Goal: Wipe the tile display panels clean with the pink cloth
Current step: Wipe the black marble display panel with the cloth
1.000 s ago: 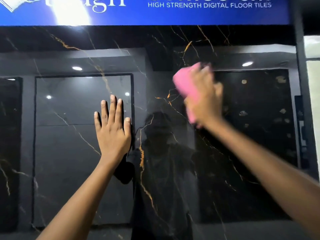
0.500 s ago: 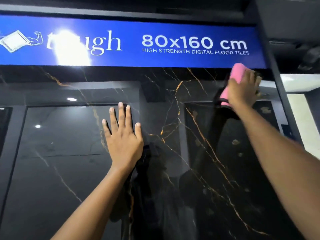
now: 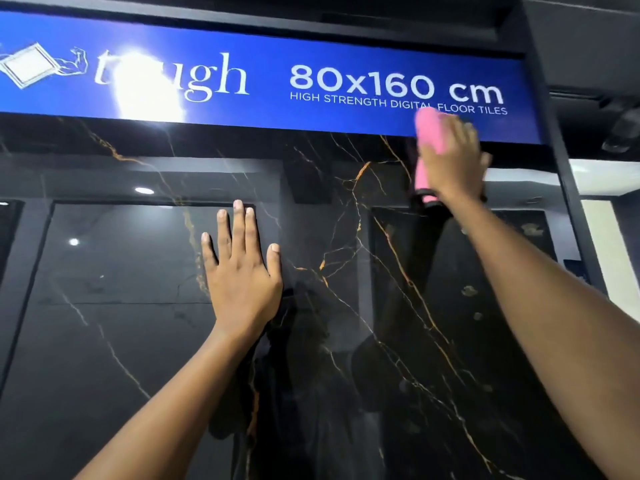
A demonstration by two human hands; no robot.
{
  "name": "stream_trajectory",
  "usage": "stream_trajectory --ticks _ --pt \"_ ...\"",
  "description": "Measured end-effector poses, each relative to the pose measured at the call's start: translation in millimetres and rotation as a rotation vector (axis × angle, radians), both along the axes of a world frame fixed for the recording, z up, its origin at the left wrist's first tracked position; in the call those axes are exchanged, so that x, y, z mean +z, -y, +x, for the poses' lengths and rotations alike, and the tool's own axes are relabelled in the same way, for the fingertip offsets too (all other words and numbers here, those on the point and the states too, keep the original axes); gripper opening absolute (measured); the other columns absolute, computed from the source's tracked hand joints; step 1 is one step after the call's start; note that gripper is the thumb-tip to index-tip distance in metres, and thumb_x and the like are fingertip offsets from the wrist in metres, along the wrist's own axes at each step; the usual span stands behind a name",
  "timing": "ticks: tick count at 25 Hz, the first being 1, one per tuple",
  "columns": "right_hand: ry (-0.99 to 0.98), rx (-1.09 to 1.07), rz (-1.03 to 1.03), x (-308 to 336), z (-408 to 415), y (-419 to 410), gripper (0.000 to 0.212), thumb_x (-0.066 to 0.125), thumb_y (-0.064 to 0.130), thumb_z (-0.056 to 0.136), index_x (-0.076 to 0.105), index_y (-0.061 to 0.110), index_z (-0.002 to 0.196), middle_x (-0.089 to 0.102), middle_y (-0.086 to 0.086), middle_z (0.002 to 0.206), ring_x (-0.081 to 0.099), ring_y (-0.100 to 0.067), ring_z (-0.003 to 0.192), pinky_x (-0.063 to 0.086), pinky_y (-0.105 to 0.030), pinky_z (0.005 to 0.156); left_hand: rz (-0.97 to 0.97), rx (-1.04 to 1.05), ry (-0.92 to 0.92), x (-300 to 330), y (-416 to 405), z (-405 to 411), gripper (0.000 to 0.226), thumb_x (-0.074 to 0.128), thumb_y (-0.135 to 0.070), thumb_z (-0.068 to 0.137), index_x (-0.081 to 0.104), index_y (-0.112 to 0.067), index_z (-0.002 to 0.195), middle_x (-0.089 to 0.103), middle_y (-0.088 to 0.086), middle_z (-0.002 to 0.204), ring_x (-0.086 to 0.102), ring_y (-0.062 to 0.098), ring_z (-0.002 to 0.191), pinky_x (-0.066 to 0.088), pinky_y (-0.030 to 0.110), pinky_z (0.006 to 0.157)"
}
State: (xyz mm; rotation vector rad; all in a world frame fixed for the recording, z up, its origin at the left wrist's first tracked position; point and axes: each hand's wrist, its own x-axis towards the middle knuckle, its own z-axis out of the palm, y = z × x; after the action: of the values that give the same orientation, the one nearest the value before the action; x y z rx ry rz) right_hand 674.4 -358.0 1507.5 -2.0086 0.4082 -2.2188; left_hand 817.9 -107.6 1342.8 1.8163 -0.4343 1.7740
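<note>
A glossy black tile display panel (image 3: pixel 346 271) veined with thin gold and white lines fills the view, its polished face mirroring ceiling spotlights and the person's own dark outline. The gold veins branch most thickly through the middle of the panel and run down toward the lower right.

The right hand (image 3: pixel 450 164) is raised to the panel's top right corner, where it presses a folded bright pink cloth (image 3: pixel 429 133) flat against the surface. The cloth shows as a soft, slightly blurred pad: its upper end pokes out above the fingers and overlaps the lower edge of the long blue banner with white lettering (image 3: pixel 277 74), while its lower end shows beside the wrist, reflected in the tile below. The fingers lie over the cloth, bent enough to keep hold of it; the thumb is hidden.

The left hand (image 3: pixel 242 275) rests palm-flat on the panel near its middle, well apart from the cloth, fingers straight and pointing up, thumb spread out to the side, holding nothing.
</note>
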Motion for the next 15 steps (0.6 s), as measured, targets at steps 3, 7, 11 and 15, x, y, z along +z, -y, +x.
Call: stream_trajectory --ticks 3,7,11,15 --pt "0.019 0.010 0.070 -63.9 -0.2 5.6 0.067 0.046 0.033 0.093 0.024 0.018 0.154 0.021 -0.001 0.161 0.013 -0.018 0.149 0.017 -0.052 0.117 -0.055 -0.062 -0.029 3.8 7.2 -16.5 0.064 0.028 -0.038 0.097 0.022 -0.007 0.153 0.010 0.005 0.163 0.003 0.022 0.150 -0.004 0.043 0.120" --pt "-0.314 -0.046 -0.789 -185.5 13.2 -9.6 0.081 0.049 0.040 0.071 0.037 0.018 0.148 0.034 -0.003 0.156 0.025 -0.019 0.145 0.025 -0.037 0.105 -0.046 -0.271 0.041 23.0 69.2 -55.5 0.069 0.017 -0.044 0.093 0.030 -0.008 0.150 0.025 0.007 0.159 0.011 0.021 0.150 -0.005 0.039 0.119" --pt "-0.194 -0.049 -0.567 -94.3 -27.6 99.5 0.078 0.042 0.044 0.076 0.037 0.018 0.149 0.033 -0.001 0.156 0.027 -0.023 0.144 0.023 -0.038 0.112 -0.003 -0.095 -0.041 27.2 131.8 -60.8 0.072 0.016 -0.050 0.094 0.014 -0.012 0.155 0.002 0.004 0.164 -0.006 0.027 0.150 -0.009 0.049 0.117" --pt "0.051 -0.088 0.038 -6.1 -65.1 180.4 0.061 0.043 0.039 0.090 0.036 0.013 0.145 0.039 -0.008 0.149 0.027 -0.032 0.141 0.035 -0.054 0.107 -0.031 0.033 -0.052 20.2 137.8 -54.2 0.070 0.017 -0.049 0.095 0.011 -0.014 0.155 -0.001 0.003 0.164 -0.007 0.028 0.150 -0.007 0.052 0.118"
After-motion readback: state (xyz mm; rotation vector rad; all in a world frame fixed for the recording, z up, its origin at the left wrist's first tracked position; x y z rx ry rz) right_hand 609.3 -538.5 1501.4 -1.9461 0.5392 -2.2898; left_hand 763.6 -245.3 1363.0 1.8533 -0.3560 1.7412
